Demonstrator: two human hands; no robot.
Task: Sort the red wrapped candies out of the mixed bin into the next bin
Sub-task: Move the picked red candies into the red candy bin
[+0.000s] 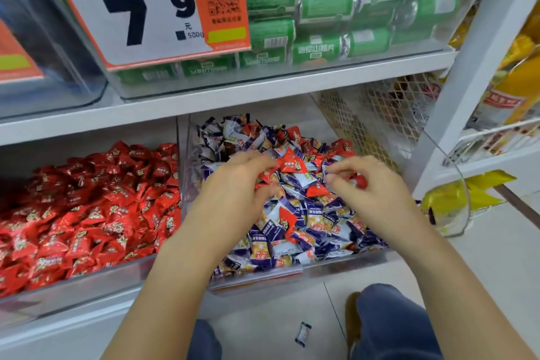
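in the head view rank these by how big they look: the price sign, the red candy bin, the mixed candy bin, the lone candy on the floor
1. Red candy bin, though cut off at the frame's left.
2. Mixed candy bin and price sign look about alike; the sign hangs nearer the camera, so no firm order.
3. Lone candy on the floor, by far the smallest.

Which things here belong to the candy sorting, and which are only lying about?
Job: mixed bin; red candies in it; red bin; left hand and right hand, both gripping red candies.

Not job: price sign; green packs; dropped candy on floor; yellow bags.
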